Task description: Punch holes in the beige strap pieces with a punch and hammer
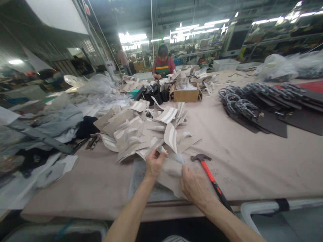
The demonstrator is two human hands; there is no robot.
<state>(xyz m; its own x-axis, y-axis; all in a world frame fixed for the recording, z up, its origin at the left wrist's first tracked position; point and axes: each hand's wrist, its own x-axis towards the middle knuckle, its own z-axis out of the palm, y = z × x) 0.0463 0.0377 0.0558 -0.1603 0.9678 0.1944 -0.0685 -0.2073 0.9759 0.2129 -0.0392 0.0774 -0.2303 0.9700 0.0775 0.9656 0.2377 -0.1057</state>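
Both my hands work on a beige flat piece (pixel 169 178) lying at the near edge of the table. My left hand (pixel 153 163) is closed, pinching a strip of whitish tape or backing (pixel 174 157) at the piece's upper edge. My right hand (pixel 194 185) presses down on the piece's right side with its fingers curled over it. A hammer (pixel 210 175) with a red and black handle lies just right of my right hand, head pointing away from me.
A heap of beige pieces with white strips (pixel 136 131) lies just beyond my hands. Black handles and dark panels (pixel 262 101) fill the right side. A cardboard box (pixel 186 94) stands further back. A person (pixel 163 64) sits at the far end. Plastic and fabric scraps (pixel 50 134) cover the left.
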